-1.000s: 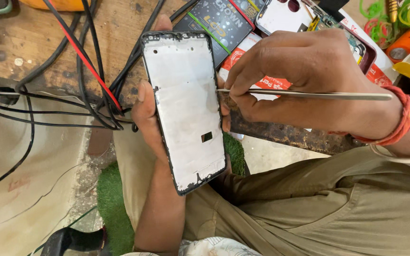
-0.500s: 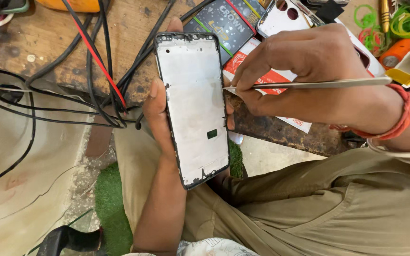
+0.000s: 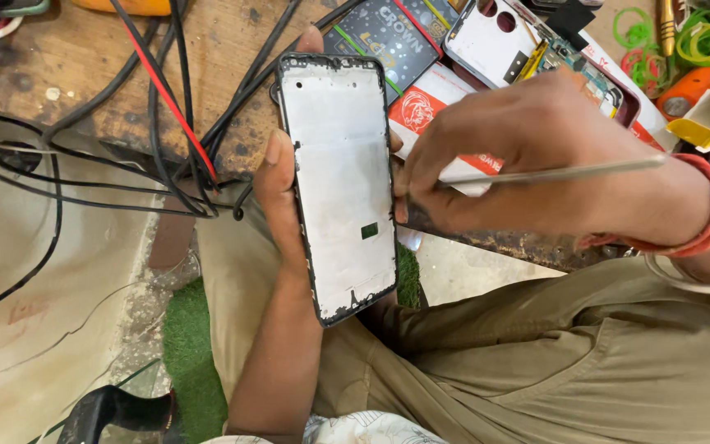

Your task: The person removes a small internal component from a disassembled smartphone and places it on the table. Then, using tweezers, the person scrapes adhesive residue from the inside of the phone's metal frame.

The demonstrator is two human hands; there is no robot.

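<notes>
Left hand (image 3: 283, 193) clasps the phone frame (image 3: 338, 181); right hand (image 3: 536, 160), beside the frame's right edge, pinches metal tweezers (image 3: 548, 173).

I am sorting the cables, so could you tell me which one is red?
The thin red cable crossing the wooden bench diagonally, left of the phone frame; the others are black.

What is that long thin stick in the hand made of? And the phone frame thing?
The stick looks like bare metal: thin, grey, with a dull shine along it, probably steel. The phone frame seems to have a black plastic rim, chipped and gummy at the edges, around a flat pale plate that looks like matte metal, though that is hard to tell.
</notes>
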